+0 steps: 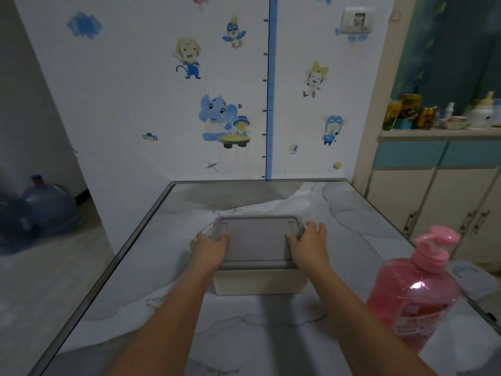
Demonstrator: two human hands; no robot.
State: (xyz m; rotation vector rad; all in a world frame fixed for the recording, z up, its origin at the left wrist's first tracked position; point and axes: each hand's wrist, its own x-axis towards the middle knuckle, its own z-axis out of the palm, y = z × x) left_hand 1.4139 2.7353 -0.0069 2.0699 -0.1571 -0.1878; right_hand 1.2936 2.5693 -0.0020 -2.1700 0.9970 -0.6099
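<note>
A cream storage box with a grey lid stands in the middle of the marble-patterned table. My left hand grips the lid's left edge, thumb on top and fingers curled over the side. On the opposite side, my right hand holds the lid's right edge the same way. The lid lies flat on the box.
A pink pump bottle stands near the table's right edge, close to my right forearm. The wall with cartoon stickers backs the table. A cabinet with cans and jars is at the right. Blue water jugs sit on the floor at left.
</note>
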